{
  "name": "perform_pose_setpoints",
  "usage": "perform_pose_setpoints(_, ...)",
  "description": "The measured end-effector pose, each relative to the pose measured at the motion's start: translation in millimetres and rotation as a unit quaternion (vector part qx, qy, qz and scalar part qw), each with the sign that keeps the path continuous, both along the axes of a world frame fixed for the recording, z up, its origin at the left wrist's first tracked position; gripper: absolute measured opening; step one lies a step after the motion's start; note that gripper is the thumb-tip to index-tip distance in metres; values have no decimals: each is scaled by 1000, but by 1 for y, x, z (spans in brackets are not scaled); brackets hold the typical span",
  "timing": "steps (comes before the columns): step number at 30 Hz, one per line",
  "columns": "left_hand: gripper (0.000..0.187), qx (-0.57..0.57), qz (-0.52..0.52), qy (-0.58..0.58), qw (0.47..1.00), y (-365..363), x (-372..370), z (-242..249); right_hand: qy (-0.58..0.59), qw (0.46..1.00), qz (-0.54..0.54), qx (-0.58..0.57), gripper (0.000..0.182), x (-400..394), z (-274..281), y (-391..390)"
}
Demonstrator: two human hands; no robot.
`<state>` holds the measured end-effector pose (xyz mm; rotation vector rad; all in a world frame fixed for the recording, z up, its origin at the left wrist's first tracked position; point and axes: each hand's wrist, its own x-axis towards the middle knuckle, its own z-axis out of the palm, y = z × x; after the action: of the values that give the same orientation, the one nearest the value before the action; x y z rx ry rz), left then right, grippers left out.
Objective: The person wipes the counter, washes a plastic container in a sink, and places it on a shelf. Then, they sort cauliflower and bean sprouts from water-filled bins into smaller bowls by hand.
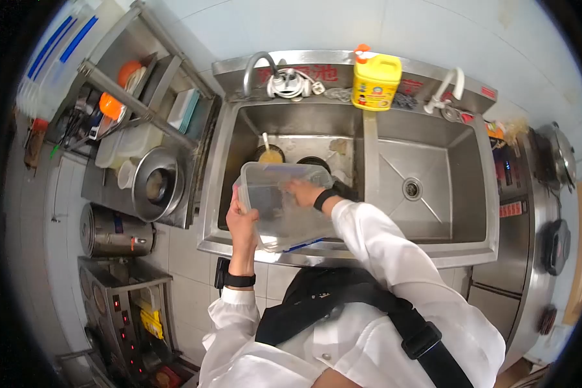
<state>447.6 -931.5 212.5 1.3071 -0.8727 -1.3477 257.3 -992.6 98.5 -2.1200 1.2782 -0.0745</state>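
A clear plastic food container (284,223) is tilted over the front of the left sink basin (252,123), its opening facing up toward me. My left hand (241,223) is closed around its left wall, thumb at the rim. My right hand (302,193) reaches inside the container near its right part. The fingers are blurred, so whether they hold a cloth or anything else cannot be made out. Behind the container, in the basin, are a bowl with yellowish contents (271,155) and a light-handled utensil (266,140). A dark round dish (313,164) lies there too, partly covered.
A yellow detergent jug (376,81) stands on the ledge between the basins. The right basin (459,194) has a drain (412,188). Faucets (260,71) rise behind. Left, a metal rack holds a steel bowl (158,184); a steel pot (116,231) sits lower. A counter (530,226) flanks the right.
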Motion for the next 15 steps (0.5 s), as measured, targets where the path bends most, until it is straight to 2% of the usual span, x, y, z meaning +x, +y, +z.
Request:
perform_pose_setpoints(1, 16, 2, 9, -2, 1000, -4, 3, -2, 83, 996, 5, 27, 59, -8, -2, -9)
perform_pose_setpoints(3, 14, -52, 41, -50, 997, -8, 9, -9, 243, 966, 75, -48, 46, -17, -41, -23)
perform_pose_setpoints(5, 15, -56, 44, -54, 996, -9, 5, 3, 226, 970, 74, -52, 41, -15, -47, -16)
perform_pose_setpoints(7, 15, -122, 50, -115, 985, -12, -2, 7, 214, 973, 67, -57, 39, -8, -35, -9)
perform_pose_setpoints(9, 17, -163, 57, -140, 975, -14, -10, 11, 142, 966, 89, 198, 42, 10, 9, 4)
perform_pose_setpoints(11, 20, -206, 63, -223, 951, -17, -15, 26, 17, 972, 120, 201, 48, 26, -9, 13)
perform_pose_setpoints(12, 20, -207, 59, -221, 951, -19, -15, 30, -70, 972, 64, 213, 48, 27, -12, 22)
perform_pose_setpoints(13, 22, -230, 48, -278, 931, -21, -12, 32, -156, 962, 7, 223, 48, 28, 4, 32)
perform_pose_setpoints(14, 24, -252, 35, -333, 908, -21, -11, 35, -158, 962, 2, 224, 48, 33, 7, 36)
perform_pose_setpoints(15, 24, -252, 28, -332, 909, -20, -13, 39, -203, 958, 10, 201, 46, 40, 10, 40)
